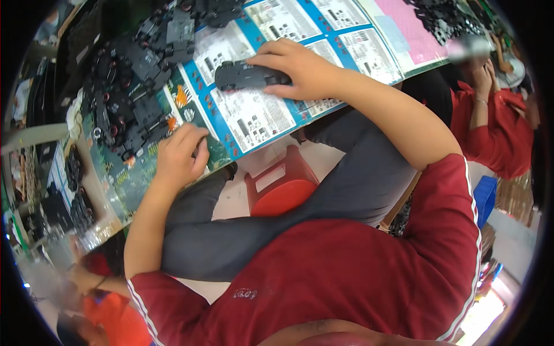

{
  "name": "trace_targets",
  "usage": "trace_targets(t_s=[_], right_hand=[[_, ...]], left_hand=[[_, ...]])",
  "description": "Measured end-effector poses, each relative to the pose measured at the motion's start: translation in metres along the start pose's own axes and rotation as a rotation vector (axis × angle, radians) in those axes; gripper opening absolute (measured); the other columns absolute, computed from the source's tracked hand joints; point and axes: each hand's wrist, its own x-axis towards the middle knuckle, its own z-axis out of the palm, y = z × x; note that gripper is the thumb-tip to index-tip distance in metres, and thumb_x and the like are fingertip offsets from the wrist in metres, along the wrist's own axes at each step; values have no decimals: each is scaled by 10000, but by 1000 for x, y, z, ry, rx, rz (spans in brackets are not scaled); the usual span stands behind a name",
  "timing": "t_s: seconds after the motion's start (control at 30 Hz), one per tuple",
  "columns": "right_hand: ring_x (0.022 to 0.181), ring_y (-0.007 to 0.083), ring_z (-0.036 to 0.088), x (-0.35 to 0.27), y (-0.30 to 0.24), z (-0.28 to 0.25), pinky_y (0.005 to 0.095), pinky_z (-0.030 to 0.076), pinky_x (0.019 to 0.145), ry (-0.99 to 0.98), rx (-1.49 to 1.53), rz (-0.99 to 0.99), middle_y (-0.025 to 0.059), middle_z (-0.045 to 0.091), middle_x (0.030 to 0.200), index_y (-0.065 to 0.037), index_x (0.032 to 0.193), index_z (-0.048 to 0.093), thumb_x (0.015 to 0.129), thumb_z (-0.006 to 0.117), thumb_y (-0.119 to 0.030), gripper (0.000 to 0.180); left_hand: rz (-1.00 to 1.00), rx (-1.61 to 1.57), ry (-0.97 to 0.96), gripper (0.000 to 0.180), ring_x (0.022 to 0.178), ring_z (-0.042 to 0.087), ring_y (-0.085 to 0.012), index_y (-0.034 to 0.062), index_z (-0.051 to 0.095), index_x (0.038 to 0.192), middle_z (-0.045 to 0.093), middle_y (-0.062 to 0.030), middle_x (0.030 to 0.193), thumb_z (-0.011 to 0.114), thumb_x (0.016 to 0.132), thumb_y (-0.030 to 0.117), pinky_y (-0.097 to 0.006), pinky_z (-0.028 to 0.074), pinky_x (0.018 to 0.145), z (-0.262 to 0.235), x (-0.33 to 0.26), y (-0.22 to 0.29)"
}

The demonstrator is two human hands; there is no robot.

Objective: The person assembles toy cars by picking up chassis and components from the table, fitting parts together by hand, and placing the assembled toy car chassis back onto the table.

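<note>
- A work table point(242, 144), covered with printed sheets point(254, 115), is being viewed from above by a seated person in a red shirt and grey trousers.
- A black toy car chassis point(245, 75) is being held flat on the sheets, near the middle of the table, by the right hand point(300, 72).
- The chassis is being grasped at its right end: fingers are being curled over its far edge, and the thumb is being pressed along its near edge.
- The left hand point(180, 155) is being rested at the table's near edge, well apart from the chassis.
- Its fingers are being bent loosely inward; whether anything is being gripped cannot be told.
- A pile of black chassis parts point(138, 75) is lying just beyond the left hand, stretching toward the table's far left.
- A second heap of black parts point(447, 20) is sitting at the far right end of the table.
- A red stool point(283, 187) is standing under the table, beside the person's knees.
- Another person in red point(499, 130) is being seen at the right edge.
</note>
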Motion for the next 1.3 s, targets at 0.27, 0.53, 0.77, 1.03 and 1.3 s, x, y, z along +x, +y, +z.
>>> trace_targets(t_s=[0.27, 0.53, 0.77, 1.03, 1.3], right_hand=[[1191, 365, 558, 6, -3, -2, 446, 464, 1039, -16, -75, 34, 157, 578, 1315, -103, 1403, 592, 851, 796, -220, 600], [1188, 338, 550, 3, -6, 2, 459, 430, 1049, 17, -196, 32, 128, 592, 1300, -152, 1399, 610, 869, 779, -299, 575], [1170, 337, 561, 8, -3, 0, 445, 441, 1040, 39, -231, 3, 116, 595, 1293, -146, 1390, 616, 874, 778, -316, 566], [1189, 378, 552, 7, -13, 0, 454, 429, 1058, -12, -191, 78, 170, 599, 1288, -92, 1374, 617, 855, 774, -266, 569], [1219, 389, 539, 13, -22, -10, 457, 422, 1070, -54, -105, 133, 188, 579, 1311, -46, 1373, 602, 805, 780, -129, 601]], left_hand=[[67, 52, -139, 382, 847, 656, -252, 73, 664, 1213, 640, -80, 1267, 705, 837, 123, -372, 557, 704, -7, 2, 2], [127, 113, -203, 492, 766, 602, -249, 62, 657, 1312, 605, -52, 1470, 700, 823, 82, -358, 538, 690, -2, 3, 2], [147, 103, -171, 461, 814, 635, -247, 66, 671, 1293, 622, -46, 1447, 692, 833, 85, -354, 551, 710, -1, 3, -4], [128, 43, -63, 384, 939, 688, -226, 110, 713, 1232, 651, -27, 1397, 709, 858, 197, -365, 581, 753, 10, -14, -10], [139, 38, -77, 365, 851, 654, -218, 133, 709, 1225, 628, 3, 1412, 698, 871, 219, -369, 562, 704, 3, -8, -6]])
